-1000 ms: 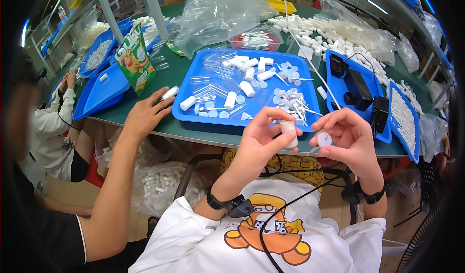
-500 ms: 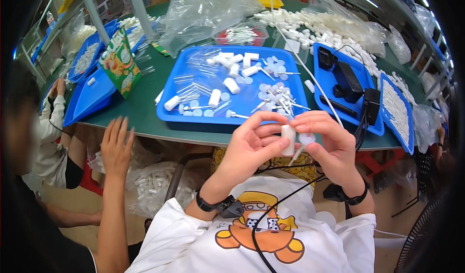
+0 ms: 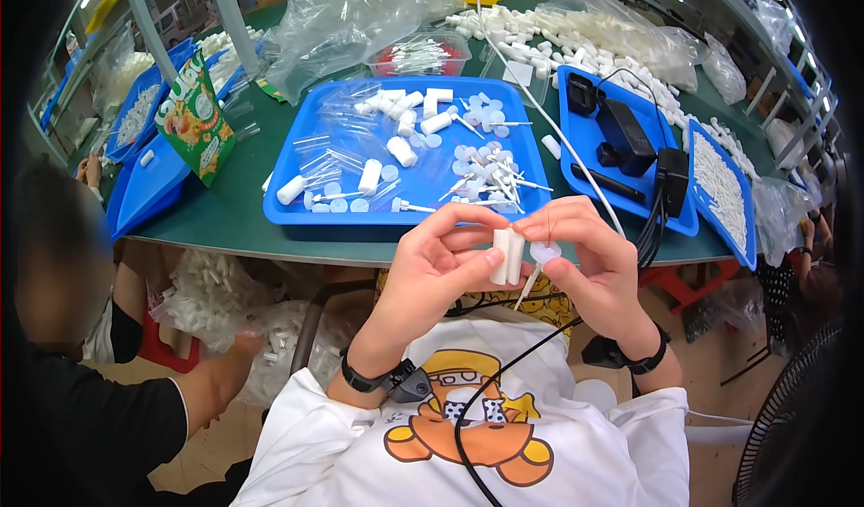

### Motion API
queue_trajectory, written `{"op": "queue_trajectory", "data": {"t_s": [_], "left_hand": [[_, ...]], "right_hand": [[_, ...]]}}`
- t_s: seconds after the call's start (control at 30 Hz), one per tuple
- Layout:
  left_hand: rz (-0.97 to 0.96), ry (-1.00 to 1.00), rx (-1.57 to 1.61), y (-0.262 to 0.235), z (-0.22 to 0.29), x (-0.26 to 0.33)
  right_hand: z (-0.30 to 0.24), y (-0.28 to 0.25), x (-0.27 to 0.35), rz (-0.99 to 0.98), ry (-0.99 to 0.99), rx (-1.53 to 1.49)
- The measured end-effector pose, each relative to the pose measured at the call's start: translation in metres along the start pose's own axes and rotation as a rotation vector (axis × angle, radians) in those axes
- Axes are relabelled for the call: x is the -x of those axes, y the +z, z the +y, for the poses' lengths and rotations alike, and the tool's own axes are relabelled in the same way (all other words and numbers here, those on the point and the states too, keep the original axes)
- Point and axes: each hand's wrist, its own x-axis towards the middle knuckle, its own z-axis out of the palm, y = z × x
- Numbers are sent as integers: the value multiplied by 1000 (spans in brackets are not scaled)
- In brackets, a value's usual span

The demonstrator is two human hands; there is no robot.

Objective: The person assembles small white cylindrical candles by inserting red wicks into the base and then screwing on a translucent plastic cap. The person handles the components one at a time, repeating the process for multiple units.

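Observation:
My left hand pinches a smooth white plastic cylinder upright between thumb and fingers, just in front of the blue tray. Pressed against its right side stands another slim white piece; whether the two are joined is unclear. In my right hand, thumb and fingers grip a translucent round cap with a thin white stem slanting down from it. The right fingertips also touch the top of the white pieces. Beyond both hands, the blue tray carries white cylinders, clear tubes and several stemmed caps.
A second blue tray at right holds black adapters and cables; a white cord crosses between the trays. White cylinders heap at the back. A green snack pouch stands left. A co-worker's arm reaches toward bags of white parts.
The slim white piece beside the cylinder now shows clearly, and the cap sits slightly apart. The co-worker's raised hand has dropped toward the bags below the table. My view has shifted slightly.

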Motion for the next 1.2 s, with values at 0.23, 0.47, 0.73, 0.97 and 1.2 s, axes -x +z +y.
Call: {"op": "queue_trajectory", "data": {"t_s": [0.23,0.47,0.73,0.97,1.2], "left_hand": [[-73,-3,10,5,-4,2],[-63,46,-61,5,-7,3],[-70,-1,-82,9,-9,4],[-112,-38,-57,9,-6,4],[-119,-107,-43,6,-3,4]], "right_hand": [[1,9,3,57,54,-56],[2,9,1,34,124,-107],[3,8,2,23,335,-271],[-12,2,-1,-28,546,-579],[-2,2,4,-94,519,-534]]}}
